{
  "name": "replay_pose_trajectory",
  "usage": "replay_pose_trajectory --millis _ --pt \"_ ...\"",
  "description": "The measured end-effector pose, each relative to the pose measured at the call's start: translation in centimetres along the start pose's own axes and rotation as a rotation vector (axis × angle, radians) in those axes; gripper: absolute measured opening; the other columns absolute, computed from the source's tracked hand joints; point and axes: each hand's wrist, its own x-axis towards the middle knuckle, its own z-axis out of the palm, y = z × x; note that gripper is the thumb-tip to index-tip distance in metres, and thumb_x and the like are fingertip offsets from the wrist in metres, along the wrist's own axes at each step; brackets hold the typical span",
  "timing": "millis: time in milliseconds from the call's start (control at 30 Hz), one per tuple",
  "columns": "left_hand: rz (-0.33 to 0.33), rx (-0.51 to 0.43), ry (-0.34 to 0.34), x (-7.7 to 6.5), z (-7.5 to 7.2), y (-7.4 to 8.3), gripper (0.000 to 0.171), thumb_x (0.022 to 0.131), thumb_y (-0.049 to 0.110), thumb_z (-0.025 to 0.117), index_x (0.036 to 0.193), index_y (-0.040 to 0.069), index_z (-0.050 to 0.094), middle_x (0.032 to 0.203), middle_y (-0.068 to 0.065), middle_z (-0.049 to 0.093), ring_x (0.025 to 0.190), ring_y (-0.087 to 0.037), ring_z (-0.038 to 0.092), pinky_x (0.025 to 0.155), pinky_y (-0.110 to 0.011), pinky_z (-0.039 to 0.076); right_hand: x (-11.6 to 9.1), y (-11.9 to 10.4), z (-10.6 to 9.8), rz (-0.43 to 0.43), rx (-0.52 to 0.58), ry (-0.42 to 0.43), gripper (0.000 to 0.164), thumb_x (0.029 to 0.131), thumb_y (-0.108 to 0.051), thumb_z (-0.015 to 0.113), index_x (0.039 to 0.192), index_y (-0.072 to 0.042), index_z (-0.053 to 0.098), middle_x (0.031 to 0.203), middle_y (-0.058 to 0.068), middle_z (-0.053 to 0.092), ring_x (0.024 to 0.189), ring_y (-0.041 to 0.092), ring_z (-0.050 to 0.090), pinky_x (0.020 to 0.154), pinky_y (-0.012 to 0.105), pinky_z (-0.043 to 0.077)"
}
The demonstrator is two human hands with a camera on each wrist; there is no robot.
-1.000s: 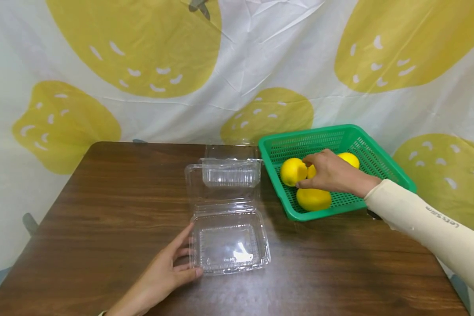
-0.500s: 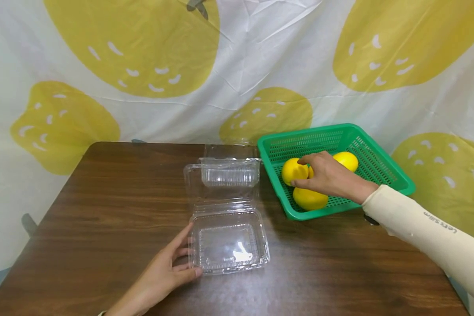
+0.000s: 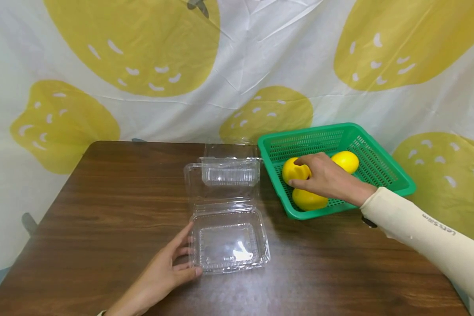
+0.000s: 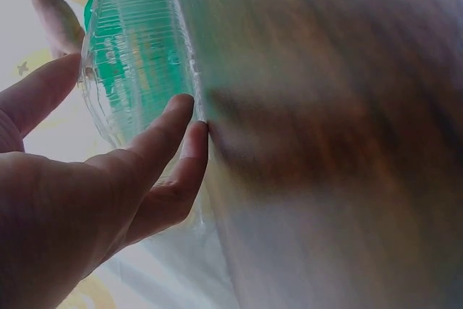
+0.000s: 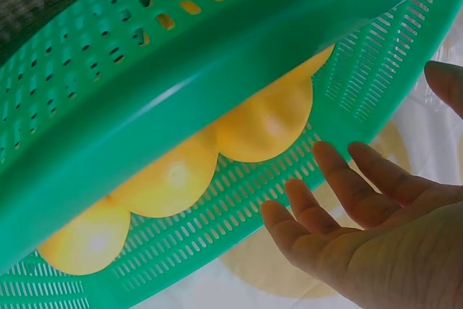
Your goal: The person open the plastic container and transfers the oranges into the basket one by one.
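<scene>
In the head view my left hand (image 3: pixel 162 267) touches the left side of an open clear plastic clamshell box (image 3: pixel 229 243), thumb at the front corner. The left wrist view has its fingertips against the box's side (image 4: pixel 137 56), near the table. My right hand (image 3: pixel 325 175) hovers within a green basket (image 3: pixel 399 180), thumb and fingers spread above a yellow lemon (image 3: pixel 293 171). A second lemon (image 3: pixel 310 200) lies nearer me, a third (image 3: pixel 345 162) to the right. In the right wrist view the right-hand fingers stand apart from the lemons (image 5: pixel 173 179); the basket wall partly hides them.
Another clear plastic box (image 3: pixel 231 173) stands behind the open one, beside the basket. A brown wooden table (image 3: pixel 134 197) carries everything. A white cloth with yellow fruit prints (image 3: pixel 174 114) hangs along its far edge.
My right hand has moved slightly left over the left lemon, uncovering more of the right one. The front lemon has shifted slightly left. My left hand and the clamshell box stay put.
</scene>
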Motion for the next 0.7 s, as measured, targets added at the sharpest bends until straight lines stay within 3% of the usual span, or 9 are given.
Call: replay_pose_trajectory --millis 433,700 --pt "-0.025 -0.014 0.03 0.0 0.2 0.1 0.113 0.086 0.004 0.092 0.177 0.02 0.025 0.166 -0.028 0.041 0.145 -0.045 0.053 0.109 -0.033 0.06 -0.3 -1.2 0.5 -0.002 0.057 0.033 0.058 0.101 -0.031 0.081 0.139 0.011 0.068 0.142 0.029 0.069 0.135 0.047 0.063 0.113 0.064 0.054" --pt "-0.005 -0.014 0.009 0.0 0.2 0.1 0.112 0.088 0.005 0.091 0.177 0.018 0.024 0.166 -0.031 0.039 0.146 -0.048 0.051 0.11 -0.033 0.059 -0.9 -2.9 1.7 -0.026 0.103 0.077 0.054 0.1 -0.029 0.082 0.138 0.007 0.07 0.139 0.024 0.072 0.134 0.046 0.06 0.117 0.064 0.048"
